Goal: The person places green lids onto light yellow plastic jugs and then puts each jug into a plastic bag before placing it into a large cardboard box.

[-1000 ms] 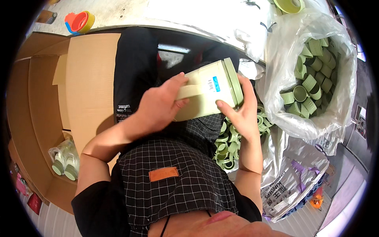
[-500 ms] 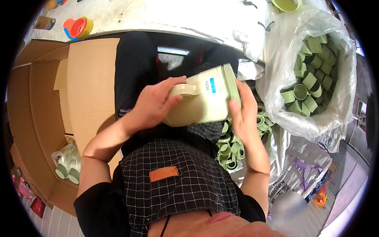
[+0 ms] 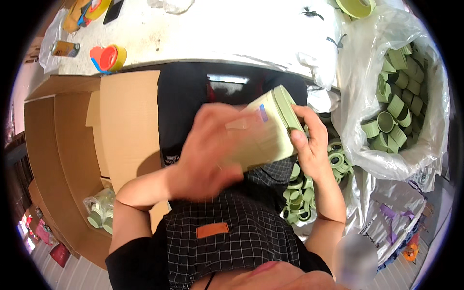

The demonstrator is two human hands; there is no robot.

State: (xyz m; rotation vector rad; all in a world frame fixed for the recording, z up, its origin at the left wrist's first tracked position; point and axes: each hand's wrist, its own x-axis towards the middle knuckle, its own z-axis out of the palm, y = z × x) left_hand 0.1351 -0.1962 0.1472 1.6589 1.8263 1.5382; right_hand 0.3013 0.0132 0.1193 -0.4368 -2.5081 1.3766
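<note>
A pale green plastic jug (image 3: 271, 137) lies tilted above my lap, its darker green lid (image 3: 288, 108) toward the right. On its upward side is a small blue and white label (image 3: 263, 112). My right hand (image 3: 310, 137) grips the lid end, thumb on the near side and fingers around the far edge. Motion smears my left hand (image 3: 208, 150), which lies over the other end of the jug. It covers most of the handle, and its fingers are too blurred to tell whether they hold on.
At left stands an open cardboard box (image 3: 128, 116) with bagged green-lidded items (image 3: 99, 216) inside. A plastic-lined bag (image 3: 353, 145) of green parts stands at right; more green rings (image 3: 302, 195) lie beside my lap. Tape rolls (image 3: 112, 58) and a can (image 3: 65, 49) are on the white table (image 3: 164, 48).
My left hand has shifted from the handle across the jug's body, toward me. My right hand keeps its hold on the lid end. The whole view has shifted slightly.
</note>
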